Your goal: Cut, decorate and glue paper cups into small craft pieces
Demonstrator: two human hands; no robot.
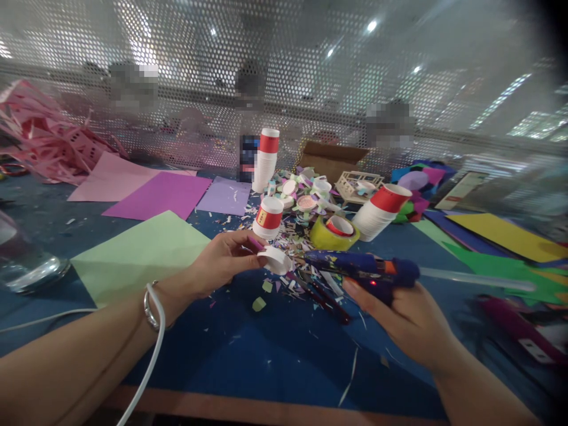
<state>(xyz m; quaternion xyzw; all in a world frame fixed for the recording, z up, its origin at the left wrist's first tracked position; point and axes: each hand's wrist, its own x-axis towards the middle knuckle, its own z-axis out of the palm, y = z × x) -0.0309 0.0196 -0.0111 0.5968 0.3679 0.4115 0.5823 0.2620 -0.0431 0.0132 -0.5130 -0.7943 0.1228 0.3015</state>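
My left hand point(226, 259) pinches a small white paper ring point(276, 260), which looks like a cut-off cup bottom, with a bit of purple paper under the fingers. In my right hand point(410, 316) is a blue glue gun point(361, 267), a clear glue stick poking from its back and a red light glowing on its side. The gun's nozzle points left and lies close to the ring; whether they touch I cannot tell. Beneath the gun, dark scissors point(326, 299) lie among paper scraps point(293, 231). Just behind the ring stands a red and white paper cup point(268, 218).
Cup stacks point(266, 160) point(382, 212) stand behind, one tilted beside a yellow tape roll point(335, 235). Coloured sheets point(146, 251) lie left, more sheets point(510, 236) right. Pink paper strips point(48, 133) heap far left. A white cable crosses my left wrist. A perforated metal screen point(302, 77) closes the back.
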